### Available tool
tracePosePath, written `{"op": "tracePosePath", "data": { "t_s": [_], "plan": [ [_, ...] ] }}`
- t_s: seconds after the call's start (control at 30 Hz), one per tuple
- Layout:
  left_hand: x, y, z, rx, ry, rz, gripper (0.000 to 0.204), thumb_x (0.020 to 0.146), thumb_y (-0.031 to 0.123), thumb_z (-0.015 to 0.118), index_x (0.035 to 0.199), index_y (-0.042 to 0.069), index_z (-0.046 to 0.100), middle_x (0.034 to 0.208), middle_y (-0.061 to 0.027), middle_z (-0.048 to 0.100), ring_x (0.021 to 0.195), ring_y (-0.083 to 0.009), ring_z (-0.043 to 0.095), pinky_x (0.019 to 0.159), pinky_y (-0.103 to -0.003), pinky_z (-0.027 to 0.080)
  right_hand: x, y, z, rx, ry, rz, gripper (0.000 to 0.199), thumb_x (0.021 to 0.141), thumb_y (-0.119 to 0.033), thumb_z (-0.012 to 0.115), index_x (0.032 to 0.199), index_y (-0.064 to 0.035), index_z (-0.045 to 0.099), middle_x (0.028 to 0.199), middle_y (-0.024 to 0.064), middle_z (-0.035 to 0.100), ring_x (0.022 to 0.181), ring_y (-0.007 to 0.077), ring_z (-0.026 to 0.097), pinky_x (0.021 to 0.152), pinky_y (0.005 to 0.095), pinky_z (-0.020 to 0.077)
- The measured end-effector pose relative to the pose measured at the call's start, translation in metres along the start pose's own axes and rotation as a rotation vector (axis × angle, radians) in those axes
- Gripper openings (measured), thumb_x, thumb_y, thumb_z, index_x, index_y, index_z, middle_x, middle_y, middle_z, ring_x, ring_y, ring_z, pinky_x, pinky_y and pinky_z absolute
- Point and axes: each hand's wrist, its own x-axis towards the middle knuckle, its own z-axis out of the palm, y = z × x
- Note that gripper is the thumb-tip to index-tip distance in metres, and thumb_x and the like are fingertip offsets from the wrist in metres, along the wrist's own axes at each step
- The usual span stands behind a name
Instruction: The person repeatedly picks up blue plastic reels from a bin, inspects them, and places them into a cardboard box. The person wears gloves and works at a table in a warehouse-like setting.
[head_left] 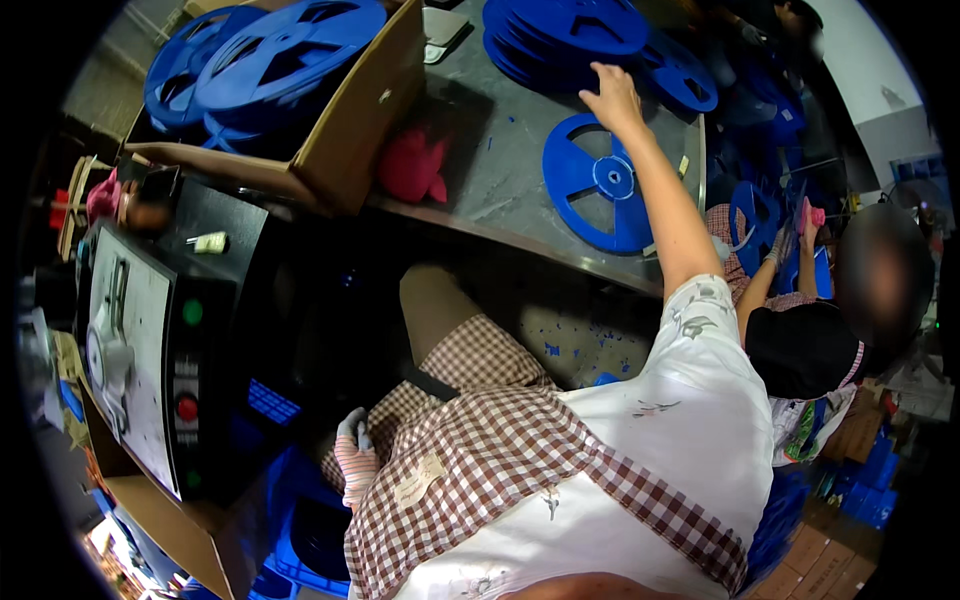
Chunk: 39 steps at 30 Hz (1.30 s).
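My bare right hand point(614, 102) reaches across the metal table with fingers spread, right by the lower edge of a stack of blue plastic reels point(560, 30). Whether its fingertips touch the stack I cannot tell. Under and beside my right forearm lies a single blue reel point(575, 200), flat near the table edge, its round hub showing. My left hand point(356, 460) wears a striped glove with grey fingertips. It is low beside my checked apron, fingers loosely apart, and no object shows in it.
A cardboard box point(375, 110) full of blue reels stands at the left, with a crumpled pink item point(412, 165) beside it. Below is a dark machine point(187, 340) with green and red buttons. At right, a co-worker point(810, 345) handles blue reels. Another reel point(680, 75) leans behind the stack.
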Motion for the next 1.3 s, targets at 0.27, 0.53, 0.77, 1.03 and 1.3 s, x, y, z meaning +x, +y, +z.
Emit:
{"op": "tracePosePath", "data": {
  "t_s": [0.27, 0.53, 0.77, 1.03, 1.3],
  "plan": [
    [0.001, 0.006, -0.029, 0.024, -0.093, -0.022, 0.023, 0.096, 0.002, 0.048, 0.116, 0.000, 0.059, 0.110, -0.0097, 0.064, 0.102, -0.0166, 0.059, 0.091, -0.028, 0.046, 0.057, 0.012, -0.022, -0.331, -0.013, 0.082, 0.069, 0.074, -0.032, 0.078, 0.132, -0.0072, 0.050, 0.144, 0.0144, 0.040, 0.137, 0.0347, 0.030, 0.111, 0.0477, 0.0282],
    [0.001, -0.017, -0.026, -0.172, -0.160, -0.194, 0.022, 0.096, 0.002, 0.052, 0.116, 0.001, 0.060, 0.105, -0.0077, 0.066, 0.097, -0.0137, 0.059, 0.088, -0.027, 0.048, 0.081, 0.000, -0.035, -0.287, 0.127, -0.197, 0.067, 0.072, -0.047, 0.076, 0.126, -0.0116, 0.059, 0.124, 0.0104, 0.059, 0.123, 0.0283, 0.048, 0.109, 0.0450, 0.0302],
    [0.006, 0.013, -0.029, 0.065, -0.274, -0.186, 0.023, 0.094, 0.000, 0.049, 0.114, 0.002, 0.061, 0.101, -0.0064, 0.066, 0.090, -0.0121, 0.057, 0.084, -0.025, 0.046, 0.086, -0.014, -0.058, -0.349, -0.125, -0.144, 0.064, 0.072, -0.029, 0.079, 0.128, -0.0099, 0.054, 0.128, 0.0117, 0.056, 0.127, 0.0278, 0.046, 0.111, 0.0439, 0.0320],
    [0.000, -0.010, -0.023, 0.017, -0.300, -0.234, 0.022, 0.095, 0.001, 0.050, 0.114, 0.002, 0.061, 0.101, -0.0067, 0.066, 0.090, -0.0122, 0.057, 0.084, -0.025, 0.046, 0.096, -0.012, -0.050, -0.323, -0.180, -0.233, 0.081, 0.068, -0.041, 0.079, 0.137, -0.0105, 0.049, 0.139, 0.0122, 0.048, 0.131, 0.0281, 0.042, 0.109, 0.0403, 0.0357],
    [0.001, -0.008, -0.018, -0.004, -0.301, -0.236, 0.021, 0.095, 0.003, 0.050, 0.113, 0.002, 0.061, 0.100, -0.0070, 0.066, 0.090, -0.0122, 0.057, 0.084, -0.025, 0.046, 0.127, -0.021, -0.052, -0.352, -0.308, -0.251, 0.081, 0.065, -0.041, 0.080, 0.131, -0.0035, 0.053, 0.126, 0.0155, 0.057, 0.119, 0.0325, 0.053, 0.100, 0.0426, 0.0430]
  ]
}}
